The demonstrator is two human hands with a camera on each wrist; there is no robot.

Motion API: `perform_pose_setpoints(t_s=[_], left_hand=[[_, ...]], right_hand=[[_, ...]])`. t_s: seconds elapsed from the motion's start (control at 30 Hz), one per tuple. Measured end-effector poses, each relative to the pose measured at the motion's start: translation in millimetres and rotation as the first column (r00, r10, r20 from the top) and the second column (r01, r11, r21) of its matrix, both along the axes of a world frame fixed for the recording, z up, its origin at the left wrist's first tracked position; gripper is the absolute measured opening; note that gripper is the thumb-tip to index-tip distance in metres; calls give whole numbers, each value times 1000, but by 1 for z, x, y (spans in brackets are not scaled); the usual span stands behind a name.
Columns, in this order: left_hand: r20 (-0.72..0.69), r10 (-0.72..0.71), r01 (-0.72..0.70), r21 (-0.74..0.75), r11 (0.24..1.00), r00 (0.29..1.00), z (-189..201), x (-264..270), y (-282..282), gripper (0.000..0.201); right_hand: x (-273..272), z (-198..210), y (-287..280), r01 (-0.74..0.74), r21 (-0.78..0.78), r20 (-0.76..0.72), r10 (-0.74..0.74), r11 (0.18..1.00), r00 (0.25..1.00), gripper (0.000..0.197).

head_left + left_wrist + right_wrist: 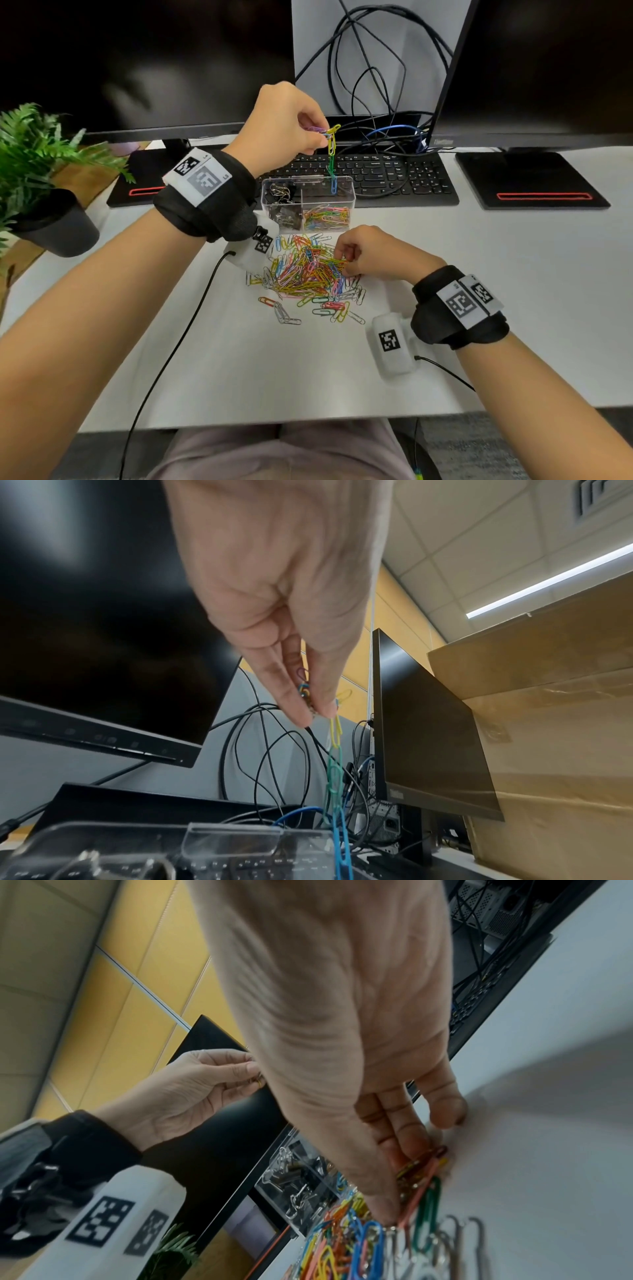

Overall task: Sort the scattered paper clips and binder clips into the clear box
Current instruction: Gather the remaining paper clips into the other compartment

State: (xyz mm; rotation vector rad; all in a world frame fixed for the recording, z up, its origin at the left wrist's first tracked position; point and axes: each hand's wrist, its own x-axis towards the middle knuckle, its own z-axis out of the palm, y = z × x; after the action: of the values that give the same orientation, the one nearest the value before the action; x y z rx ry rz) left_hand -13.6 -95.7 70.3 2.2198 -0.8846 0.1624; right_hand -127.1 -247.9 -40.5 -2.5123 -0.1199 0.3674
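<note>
My left hand (320, 137) is raised above the clear box (349, 198) and pinches several coloured paper clips (303, 689). A linked chain of yellow, green and blue clips (331, 161) hangs from them, its blue end dipping into the box's right compartment. That compartment holds coloured paper clips (327, 217); the left one holds black binder clips (279, 198). My right hand (344, 262) is down on the pile of scattered paper clips (301, 270), fingers curled and pinching several clips (416, 1175) at its right edge.
A black keyboard (376, 174) lies just behind the box, under tangled cables (370, 85). Two dark monitors (137, 61) stand at the back. A potted fern (37, 171) sits at the left. White desk (513, 274) stretches right of the pile.
</note>
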Motion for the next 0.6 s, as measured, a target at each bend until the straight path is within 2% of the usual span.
perform_pose_setpoints(t_s=[0.07, 0.23, 0.47, 0.6], left_hand=[[-13, 4, -4, -15, 1000, 1000, 2, 1, 0, 15], [-43, -30, 34, 86, 996, 999, -4, 3, -1, 15], [11, -77, 72, 270, 960, 997, -28, -2, -10, 14], [33, -86, 70, 325, 943, 996, -38, -3, -12, 15]], right_hand=[[-1, 0, -1, -1, -2, 7, 1, 1000, 1000, 25], [0, 1, 0, -4, -2, 1, 4, 1000, 1000, 25], [-1, 2, 1, 3, 2, -7, -3, 1000, 1000, 25], [-1, 2, 0, 6, 7, -7, -6, 1000, 1000, 25]])
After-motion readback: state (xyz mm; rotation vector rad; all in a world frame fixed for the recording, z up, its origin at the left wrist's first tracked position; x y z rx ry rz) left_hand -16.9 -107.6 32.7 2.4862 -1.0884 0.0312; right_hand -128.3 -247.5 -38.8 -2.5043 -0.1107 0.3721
